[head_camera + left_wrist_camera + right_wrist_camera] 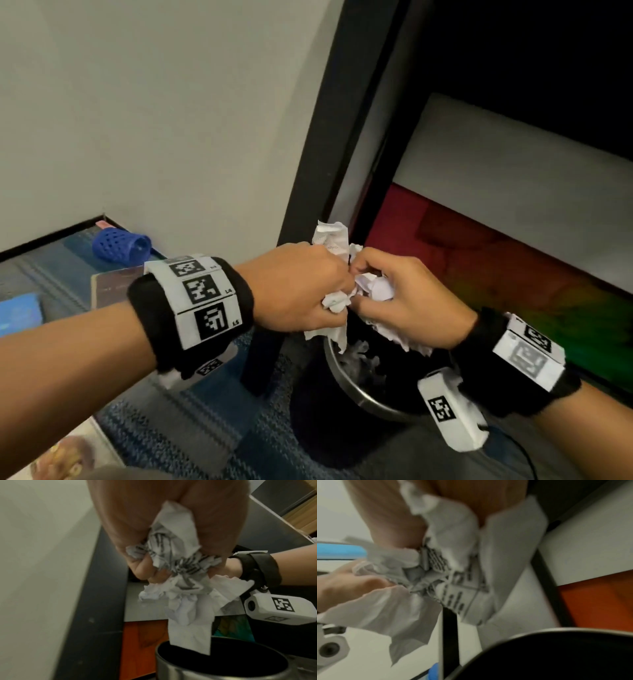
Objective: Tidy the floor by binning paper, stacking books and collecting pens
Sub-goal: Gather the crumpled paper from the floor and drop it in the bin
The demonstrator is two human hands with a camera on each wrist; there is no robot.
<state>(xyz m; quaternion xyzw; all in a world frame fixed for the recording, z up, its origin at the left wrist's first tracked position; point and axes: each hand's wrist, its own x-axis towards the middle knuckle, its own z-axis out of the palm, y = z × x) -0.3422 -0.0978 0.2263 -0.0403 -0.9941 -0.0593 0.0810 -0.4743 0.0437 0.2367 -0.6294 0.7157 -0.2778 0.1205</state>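
Observation:
Both hands clutch a wad of crumpled white printed paper [346,291] just above a round black bin with a metal rim [346,380]. My left hand [305,291] grips the paper's left side, my right hand [394,298] its right side, fingers curled into it. In the left wrist view the paper [181,588] hangs down with one strip dipping into the bin [197,669]. The right wrist view is blurred; paper [453,574] hangs over the bin's rim [530,637]. White scraps lie inside the bin. Books [113,287] lie on the carpet to the left.
A blue perforated pen holder [120,248] lies on its side by the wall. A light blue book [20,313] sits at far left, and another cover shows at the bottom left [58,448]. A black furniture leg [263,359] stands beside the bin. A red-green panel [496,267] fills the right.

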